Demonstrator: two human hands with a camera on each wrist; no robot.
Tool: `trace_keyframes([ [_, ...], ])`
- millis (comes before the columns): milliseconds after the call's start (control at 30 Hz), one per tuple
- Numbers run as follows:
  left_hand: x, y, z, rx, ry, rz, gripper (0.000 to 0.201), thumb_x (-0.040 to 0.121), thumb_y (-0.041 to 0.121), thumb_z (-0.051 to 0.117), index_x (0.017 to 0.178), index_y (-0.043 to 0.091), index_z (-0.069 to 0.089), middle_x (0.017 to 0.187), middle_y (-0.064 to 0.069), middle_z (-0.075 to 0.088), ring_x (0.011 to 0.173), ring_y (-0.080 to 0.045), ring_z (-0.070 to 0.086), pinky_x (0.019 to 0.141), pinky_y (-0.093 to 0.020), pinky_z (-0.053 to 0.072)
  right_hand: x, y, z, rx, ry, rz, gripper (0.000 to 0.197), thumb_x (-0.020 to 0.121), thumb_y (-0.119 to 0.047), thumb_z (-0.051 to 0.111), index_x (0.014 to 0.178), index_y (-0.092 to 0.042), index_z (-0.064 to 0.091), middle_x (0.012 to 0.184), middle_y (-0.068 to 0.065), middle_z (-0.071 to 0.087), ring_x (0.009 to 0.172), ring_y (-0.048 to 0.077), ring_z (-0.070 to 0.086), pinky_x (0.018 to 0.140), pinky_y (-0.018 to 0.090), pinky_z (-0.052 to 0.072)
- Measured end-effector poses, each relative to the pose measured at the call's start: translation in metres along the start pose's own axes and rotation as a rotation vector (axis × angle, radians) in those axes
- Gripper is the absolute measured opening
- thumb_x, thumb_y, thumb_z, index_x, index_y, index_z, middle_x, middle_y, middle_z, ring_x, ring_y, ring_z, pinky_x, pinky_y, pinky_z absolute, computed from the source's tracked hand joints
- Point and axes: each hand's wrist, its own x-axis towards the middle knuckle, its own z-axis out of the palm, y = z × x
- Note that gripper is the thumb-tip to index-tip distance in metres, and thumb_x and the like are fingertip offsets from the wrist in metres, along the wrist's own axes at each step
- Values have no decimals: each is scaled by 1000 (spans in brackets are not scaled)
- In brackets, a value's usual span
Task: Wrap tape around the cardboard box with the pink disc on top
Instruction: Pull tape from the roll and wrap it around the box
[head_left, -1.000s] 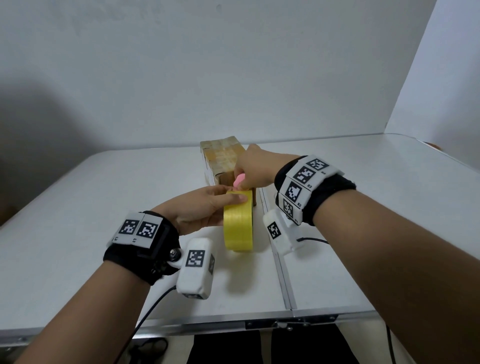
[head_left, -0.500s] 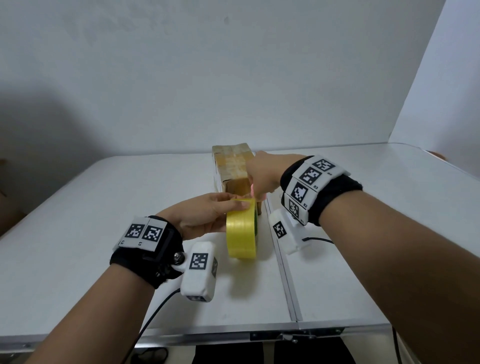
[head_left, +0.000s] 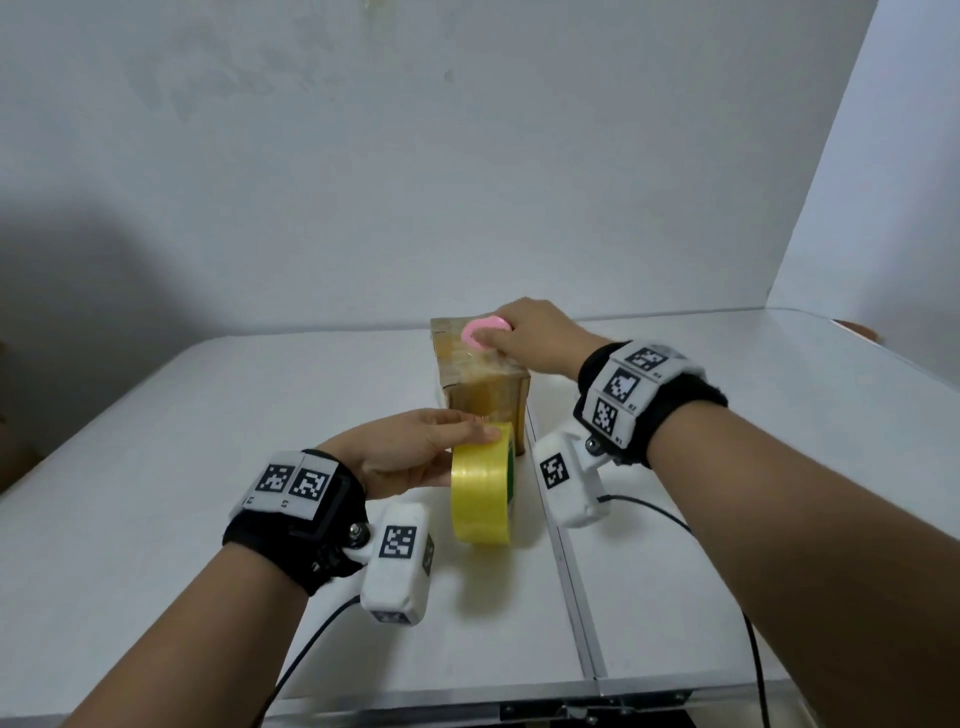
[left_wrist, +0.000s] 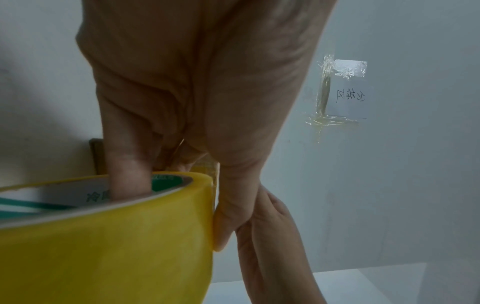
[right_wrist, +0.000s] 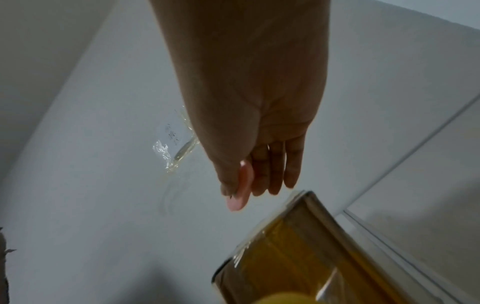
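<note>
A cardboard box (head_left: 483, 382), glossy with tape, stands on the white table (head_left: 208, 467). My right hand (head_left: 501, 340) pinches a pink disc (head_left: 484, 330) over the far part of the box top; whether the disc touches the box I cannot tell. In the right wrist view the disc (right_wrist: 240, 191) sits between thumb and fingers, above the box (right_wrist: 298, 257). Just in front of the box a yellow tape roll (head_left: 480, 486) stands on edge. My left hand (head_left: 467, 441) grips it, a finger inside the core (left_wrist: 130, 181) and the thumb on the outer face of the roll (left_wrist: 103, 236).
A metal seam (head_left: 566, 545) runs front to back down the table, right of the roll. White walls close the back and right side. A paper label (left_wrist: 348, 82) is taped to the wall. Cables trail from both wrist cameras toward the table's front edge.
My right hand has carried the pink disc from beside the top of the roll up and back over the box top. The left hand keeps its hold on the roll.
</note>
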Motion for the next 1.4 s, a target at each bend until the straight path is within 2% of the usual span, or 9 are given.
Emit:
trace_keyframes([
  [167,1,-1,-1,12,-15,-6,27,91,20,62,117,12,65,111,-5,73,100,-16,68,98,-31,51,15,6,17,151,15,84,33,92,-30,54,117,-9,55,115,15,66,87,23,58,57,22,40],
  [333,2,-1,-3,11,0,-7,27,91,19,62,116,11,66,106,-2,74,95,-14,69,90,-26,55,19,11,19,143,44,60,31,92,-25,54,121,-15,56,119,11,64,91,21,55,59,19,38],
  [500,5,-1,-7,8,2,-16,23,91,20,62,113,13,67,103,-1,76,92,-13,70,88,-25,56,15,10,15,-64,-49,56,45,97,-18,45,142,-18,43,139,12,47,132,30,41,106,35,33],
  [600,6,0,-8,16,8,-23,23,90,21,63,112,13,68,103,0,76,92,-13,71,86,-24,57,14,19,20,-70,-92,48,64,94,-30,51,152,-24,25,156,10,24,141,36,29,117,43,26],
  [733,6,2,-11,12,14,-35,22,90,18,63,110,13,69,94,3,77,81,-9,72,71,-20,58,4,29,28,182,-67,-19,53,84,-43,63,134,-39,47,151,-4,20,136,30,39,113,44,37],
  [866,4,2,-11,-11,23,-39,28,90,17,63,117,12,68,94,2,75,78,-8,72,67,-20,57,-11,37,35,250,-103,-92,48,83,-33,72,129,-28,60,151,-1,24,140,18,34,114,24,28],
  [966,4,0,-6,9,44,-23,34,91,26,63,121,11,66,100,1,75,88,-11,70,80,-23,58,-14,39,38,220,-62,-132,49,85,-23,72,132,-23,60,151,2,27,139,20,36,108,19,29],
  [1200,1,3,-7,121,57,-9,41,88,28,67,123,6,65,126,-13,67,105,-18,63,104,-35,48,-14,35,41,212,-44,-128,46,85,-19,72,129,-19,62,148,3,29,136,21,42,115,31,33],
  [1400,-11,2,-14,153,-9,-72,37,90,23,64,121,4,67,102,-3,73,85,-10,69,76,-19,56,-13,31,44,205,-13,-111,43,88,-15,68,130,-16,60,148,3,29,128,18,53,114,28,36],
])
